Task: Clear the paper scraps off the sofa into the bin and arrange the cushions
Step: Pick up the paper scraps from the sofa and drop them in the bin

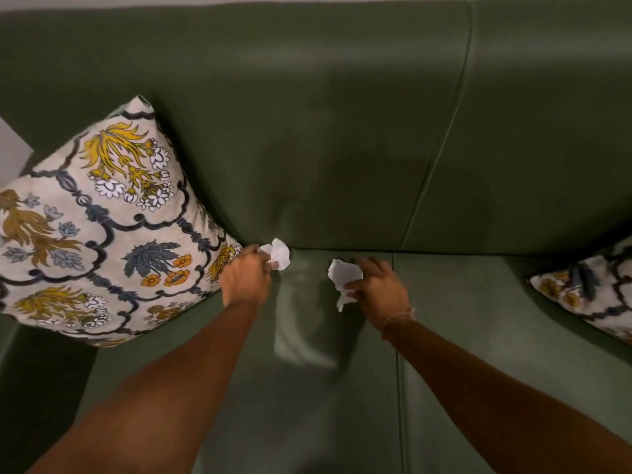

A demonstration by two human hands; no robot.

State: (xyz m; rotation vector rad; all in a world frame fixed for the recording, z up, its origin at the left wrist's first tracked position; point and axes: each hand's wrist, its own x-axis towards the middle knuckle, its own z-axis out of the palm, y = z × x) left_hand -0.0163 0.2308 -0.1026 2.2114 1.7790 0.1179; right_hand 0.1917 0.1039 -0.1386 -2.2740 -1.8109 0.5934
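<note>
Paper scraps are seen at the back of the sofa seat, close to the crease where seat meets backrest. One crumpled white scrap (279,253) is pinched between the fingers of the left hand (245,277), right at the crease and just beside the lower corner of the large patterned cushion (99,227). A second, flatter scrap (343,277) is gripped by the curled fingers of the right hand (378,285), low over the seat; whether it is lifted clear of the seat cannot be told. A thin bracelet (398,316) is worn at the right wrist.

Between the two hands a strip of bare green seat (307,336) is left open, and the seat toward the camera is crossed only by the two forearms. A seam in the seat (398,388) runs forward just right of the right hand, and it is continued up the backrest (342,131).

The large floral cushion is propped tilted against the backrest and left arm of the sofa, so the left side is closed off; its corner is touched or nearly touched by the left hand. A second cushion (588,289) of the same pattern is cut by the right edge of the view, well apart from the right hand, with open seat between.
</note>
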